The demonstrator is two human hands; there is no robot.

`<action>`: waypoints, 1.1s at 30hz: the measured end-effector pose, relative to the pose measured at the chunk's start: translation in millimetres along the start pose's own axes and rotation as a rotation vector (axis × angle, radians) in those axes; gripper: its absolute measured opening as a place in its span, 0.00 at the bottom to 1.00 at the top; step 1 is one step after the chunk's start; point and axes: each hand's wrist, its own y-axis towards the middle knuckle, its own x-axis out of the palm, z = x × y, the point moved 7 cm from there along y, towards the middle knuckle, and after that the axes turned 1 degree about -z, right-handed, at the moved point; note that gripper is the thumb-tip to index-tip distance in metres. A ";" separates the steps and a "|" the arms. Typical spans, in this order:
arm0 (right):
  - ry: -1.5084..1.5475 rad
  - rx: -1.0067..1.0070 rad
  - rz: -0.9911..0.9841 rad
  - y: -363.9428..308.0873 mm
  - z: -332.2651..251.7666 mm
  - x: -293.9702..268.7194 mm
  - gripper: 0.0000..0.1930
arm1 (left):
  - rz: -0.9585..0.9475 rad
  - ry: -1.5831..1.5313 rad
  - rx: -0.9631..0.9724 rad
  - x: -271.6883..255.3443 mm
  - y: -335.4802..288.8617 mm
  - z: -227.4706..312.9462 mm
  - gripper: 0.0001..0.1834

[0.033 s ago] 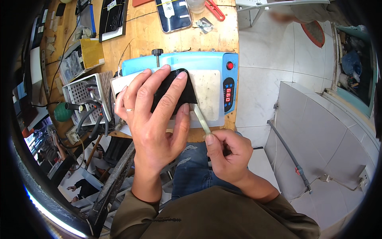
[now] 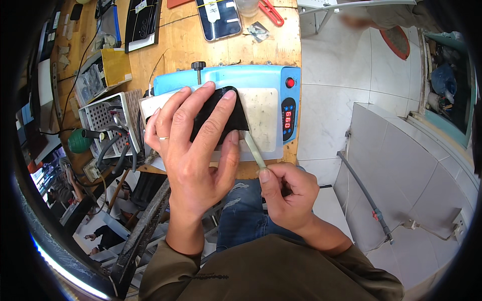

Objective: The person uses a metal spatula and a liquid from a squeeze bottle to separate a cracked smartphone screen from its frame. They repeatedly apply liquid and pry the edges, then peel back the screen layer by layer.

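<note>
A glossy black phone-like panel (image 2: 240,111) lies on the pale mat (image 2: 263,115) of a blue heating-plate-like device (image 2: 246,74). My left hand (image 2: 193,138) rests across the panel with its fingers spread and stretched out, the thumb at the panel's near edge. It hides much of the panel. Between the thumb and curled fingers of my right hand (image 2: 288,193) is a thin, flat, pale strip (image 2: 255,150). The strip's far end meets the panel's near right corner. Whether it reaches under the panel, I cannot tell.
The device carries a black knob (image 2: 198,65), a red button (image 2: 290,83) and a lit display (image 2: 287,119). Phones (image 2: 219,20), a red cutter-like tool (image 2: 271,13) and a white basket of tools (image 2: 108,118) stand around it. The wooden table (image 2: 175,42) ends at its right edge.
</note>
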 end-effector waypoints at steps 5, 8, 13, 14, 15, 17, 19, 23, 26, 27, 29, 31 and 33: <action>-0.001 -0.018 0.004 4.6 2.3 -0.1 0.05 | 0.013 -0.002 0.006 2.7 1.9 -2.1 0.31; -0.006 -0.019 0.004 5.9 3.8 -0.6 0.05 | 0.017 -0.006 0.009 3.2 2.1 -1.9 0.31; 0.014 -0.009 -0.002 7.0 5.5 -1.4 0.05 | 0.011 -0.008 0.004 3.2 2.4 -2.2 0.31; -0.005 -0.021 -0.009 7.4 4.6 -1.1 0.05 | 0.010 -0.003 0.002 3.1 2.3 -2.0 0.31; -0.002 -0.023 -0.012 7.9 4.5 -1.2 0.04 | 0.008 -0.002 -0.001 2.9 2.0 -1.8 0.31; -0.001 -0.029 -0.016 8.8 4.0 -1.3 0.04 | 0.005 -0.001 -0.004 2.9 2.1 -1.8 0.30; 0.014 -0.033 -0.016 9.6 3.5 -1.6 0.04 | 0.003 -0.007 -0.006 3.0 2.3 -2.1 0.30; -0.009 -0.046 -0.023 10.8 2.2 -1.3 0.04 | 0.001 0.002 -0.006 3.0 2.0 -1.9 0.30; -0.017 -0.053 -0.019 11.4 1.8 -1.1 0.04 | 0.001 -0.001 -0.004 2.7 2.0 -1.8 0.30; -0.020 -0.052 -0.018 11.5 1.8 -1.1 0.03 | 0.002 -0.002 -0.005 2.6 2.0 -1.8 0.30; -0.023 -0.054 -0.019 11.8 1.7 -1.1 0.03 | 0.003 -0.005 -0.007 2.4 1.9 -1.7 0.30; -0.002 -0.052 -0.020 12.2 1.8 -1.3 0.03 | 0.003 -0.016 -0.012 2.4 1.6 -1.6 0.30; -0.025 -0.059 -0.022 12.6 1.5 -1.1 0.03 | 0.006 -0.013 -0.009 2.4 1.8 -1.8 0.30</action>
